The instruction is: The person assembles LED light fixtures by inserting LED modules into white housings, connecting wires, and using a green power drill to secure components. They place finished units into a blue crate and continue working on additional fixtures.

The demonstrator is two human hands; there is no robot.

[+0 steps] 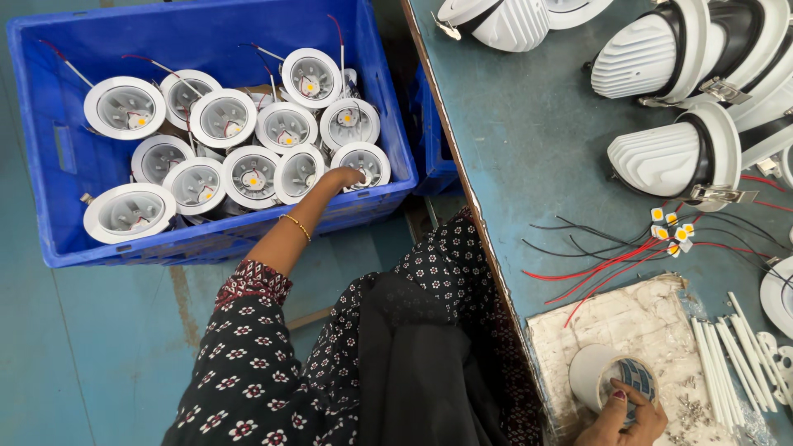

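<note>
Reaching down into the blue crate (49, 149), your left hand (345, 177) closes over a downlight (363, 163) at the front right corner, beside the others. Your right hand (621, 419) rests on the tape roll (607, 376) on the worktop (529, 140), fingers curled. Next, I'd judge: a firm grip and clean lift, minding the wires

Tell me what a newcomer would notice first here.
The blue crate on the floor at left, packed with round white lamps, draws the eye; the left hand reaches into its near right corner. On the table at right lie big ribbed lamp housings, and the right hand touches a tape roll.
</note>
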